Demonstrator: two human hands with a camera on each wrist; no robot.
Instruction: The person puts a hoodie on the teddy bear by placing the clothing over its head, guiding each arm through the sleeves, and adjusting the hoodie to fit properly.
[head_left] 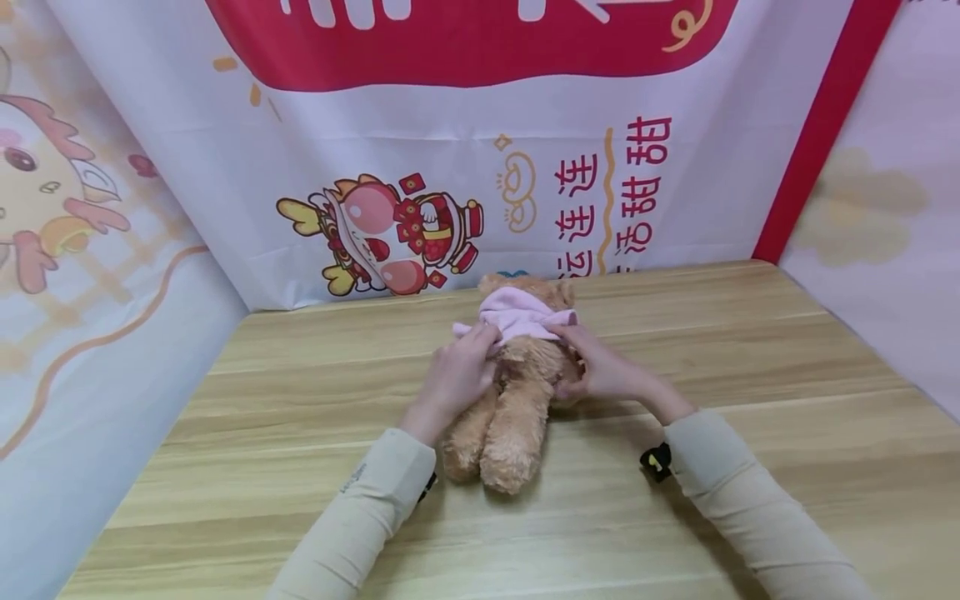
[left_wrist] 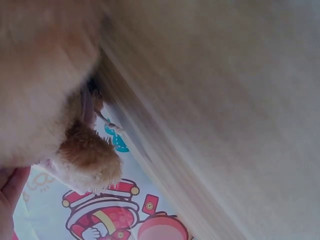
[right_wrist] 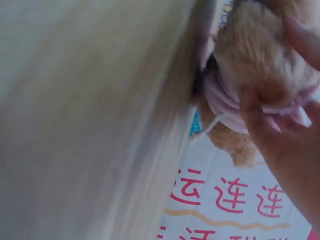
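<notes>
A tan plush teddy bear (head_left: 517, 433) lies on the wooden table with its legs pointing toward me; its face is not visible. A pink hoodie (head_left: 521, 310) covers its upper body, bunched above the bare lower back. My left hand (head_left: 457, 371) pinches the hoodie's hem at the left side. On the opposite side, my right hand (head_left: 607, 367) holds the hem, with fingers spread along the bear's flank. In the right wrist view a pale cord (right_wrist: 207, 127) hangs from the hoodie (right_wrist: 225, 102). Blurred fur fills much of the left wrist view, hiding most of that hand.
Wood-grained tabletop (head_left: 300, 400) surrounds the bear. Behind the table's far edge hangs a white printed cloth (head_left: 420, 117) with red lettering and a cartoon figure. Another printed cloth (head_left: 90, 333) hangs at the left. The bear's head lies close to the back cloth.
</notes>
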